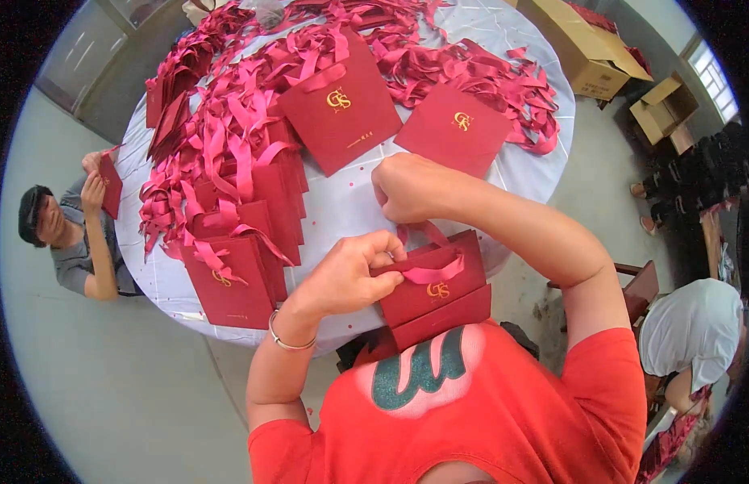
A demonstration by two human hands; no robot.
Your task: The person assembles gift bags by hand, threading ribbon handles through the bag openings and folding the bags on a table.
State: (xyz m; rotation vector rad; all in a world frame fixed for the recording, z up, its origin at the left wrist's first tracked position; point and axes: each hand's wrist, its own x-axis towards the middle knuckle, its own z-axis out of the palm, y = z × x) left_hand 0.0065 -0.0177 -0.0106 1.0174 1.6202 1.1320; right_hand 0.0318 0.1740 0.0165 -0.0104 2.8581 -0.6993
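Note:
I hold a flat dark red paper gift bag (436, 297) with a gold emblem against my chest, at the near edge of the round table (342, 202). My left hand (350, 270) pinches the bag's top left edge by its pink ribbon handle (432, 272). My right hand (408, 188) is closed in a fist just above the bag, pulling on a ribbon (423, 231) that runs down to it.
Finished red bags (237, 266) with ribbon handles lie stacked on the table's left. Two flat bags (340, 101) (455, 127) lie in the middle. Loose pink ribbons (487, 77) cover the far side. A seated person (76, 234) at left holds a bag. Cardboard boxes (584, 48) stand at right.

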